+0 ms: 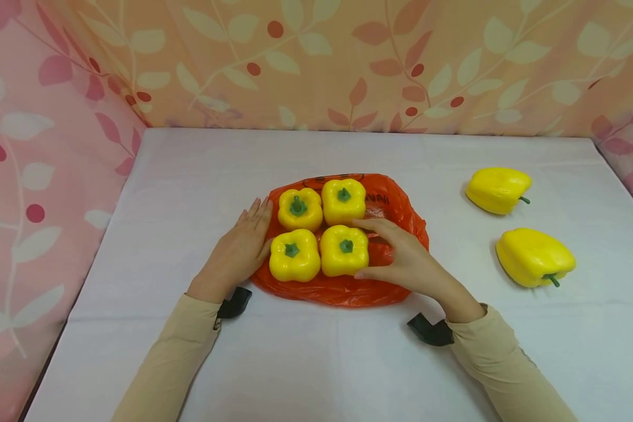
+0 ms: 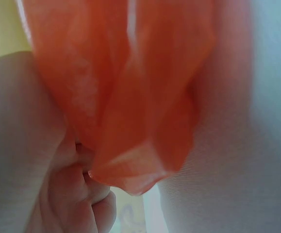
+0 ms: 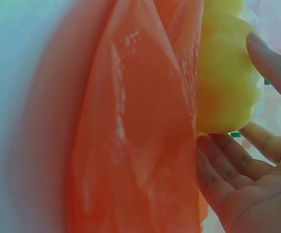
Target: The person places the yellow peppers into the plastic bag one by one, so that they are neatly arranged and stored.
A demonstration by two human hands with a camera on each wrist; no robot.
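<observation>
Several yellow bell peppers with green stems stand upright, close together, on a red plastic bag. My right hand holds the front right bell pepper between thumb and fingers. In the right wrist view, the thumb lies along that pepper's side and the other fingers are at its opposite side. My left hand rests flat at the bag's left edge, fingers straight, beside the front left pepper and the back left pepper. The back right pepper stands beyond my right fingertips. Red plastic fills much of the left wrist view.
Two more yellow bell peppers lie on their sides on the right of the white table, one farther back and one nearer. Floral curtains stand behind and to the left. Black camera mounts sit at both wrists.
</observation>
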